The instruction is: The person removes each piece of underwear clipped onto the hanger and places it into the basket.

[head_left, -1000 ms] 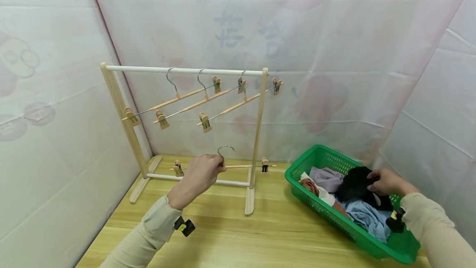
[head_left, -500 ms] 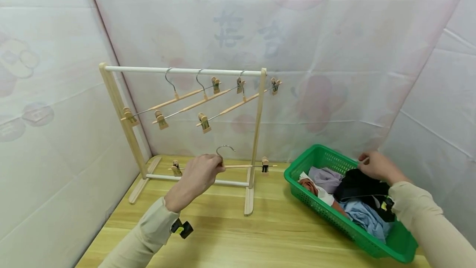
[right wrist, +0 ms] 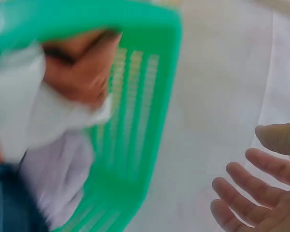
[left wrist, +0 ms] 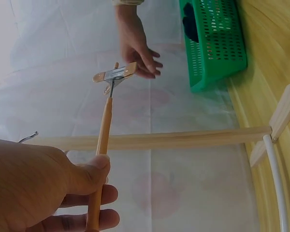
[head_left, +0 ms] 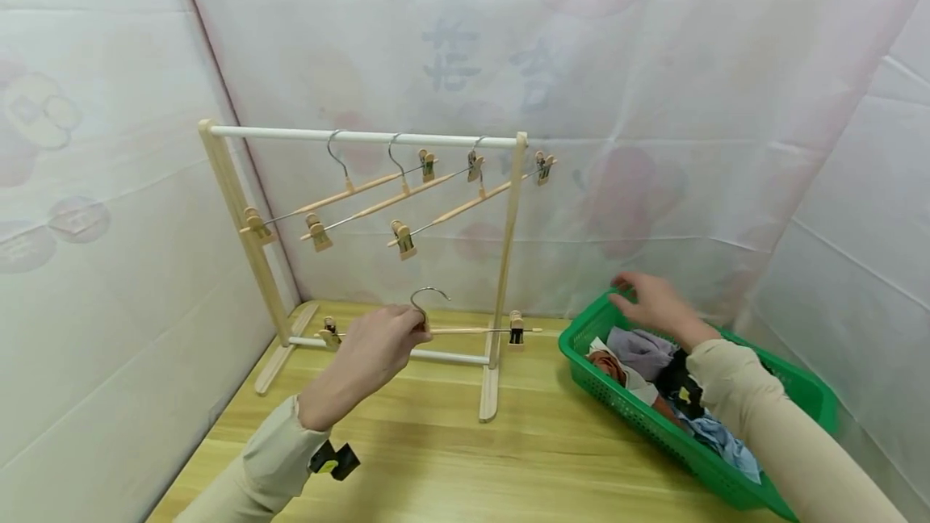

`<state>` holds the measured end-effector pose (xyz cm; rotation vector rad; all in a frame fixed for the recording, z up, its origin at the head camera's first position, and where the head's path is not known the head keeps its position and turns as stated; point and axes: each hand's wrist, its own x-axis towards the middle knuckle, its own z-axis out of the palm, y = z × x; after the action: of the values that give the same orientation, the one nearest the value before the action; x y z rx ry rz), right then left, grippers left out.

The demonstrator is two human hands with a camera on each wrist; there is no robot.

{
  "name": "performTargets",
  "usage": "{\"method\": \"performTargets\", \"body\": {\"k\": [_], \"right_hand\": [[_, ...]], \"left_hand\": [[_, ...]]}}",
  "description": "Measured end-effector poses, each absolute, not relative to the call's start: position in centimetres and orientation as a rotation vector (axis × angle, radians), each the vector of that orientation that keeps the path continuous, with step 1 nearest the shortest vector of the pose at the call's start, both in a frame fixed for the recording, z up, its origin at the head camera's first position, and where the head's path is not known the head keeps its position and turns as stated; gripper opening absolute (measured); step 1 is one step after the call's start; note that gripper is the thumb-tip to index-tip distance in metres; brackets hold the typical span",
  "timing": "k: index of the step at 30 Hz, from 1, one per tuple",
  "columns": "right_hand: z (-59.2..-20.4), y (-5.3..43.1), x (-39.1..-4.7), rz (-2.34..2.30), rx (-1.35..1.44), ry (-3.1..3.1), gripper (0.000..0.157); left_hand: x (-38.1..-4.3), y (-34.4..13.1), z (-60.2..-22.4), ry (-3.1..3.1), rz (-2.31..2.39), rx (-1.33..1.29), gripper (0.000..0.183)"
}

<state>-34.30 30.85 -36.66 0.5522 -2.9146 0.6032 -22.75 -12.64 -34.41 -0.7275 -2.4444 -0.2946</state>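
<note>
My left hand (head_left: 374,353) grips a wooden clip hanger (head_left: 461,331) by its middle, below the hook, in front of the rack. In the left wrist view, thumb and fingers pinch the hanger's bar, and a clip (left wrist: 115,73) sits at its far end. My right hand (head_left: 657,307) is over the far left end of the green basket (head_left: 617,399), holding nothing. Its fingers are spread and relaxed in the right wrist view. Folded clothes lie in the basket: a lilac one (head_left: 641,353), a rust-and-white one (head_left: 609,366), a black one and a light blue one (head_left: 730,446), partly hidden by my right forearm.
A wooden rack (head_left: 506,265) with a white top rail (head_left: 370,136) stands at the back left. Three more clip hangers (head_left: 403,196) hang from that rail. Pale printed sheets (head_left: 654,103) wall in the wooden table (head_left: 450,458).
My right hand has let go of the black cloth, risen, and swept left across the basket. The left hand with the hanger has shifted slightly left and down.
</note>
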Motion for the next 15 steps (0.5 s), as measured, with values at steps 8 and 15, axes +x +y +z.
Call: {"method": "performTargets", "body": {"k": [8, 15], "right_hand": [[-36.6, 23.5, -34.4, 0.803, 0.739, -2.854, 0.042], [-37.9, 18.0, -34.9, 1.012, 0.769, -2.828, 0.056]], "left_hand": [[-21.3, -14.6, -33.4, -2.377, -0.289, -0.756, 0.009], [-20.4, -16.7, -32.4, -2.307, -0.319, -0.76, 0.011]]}}
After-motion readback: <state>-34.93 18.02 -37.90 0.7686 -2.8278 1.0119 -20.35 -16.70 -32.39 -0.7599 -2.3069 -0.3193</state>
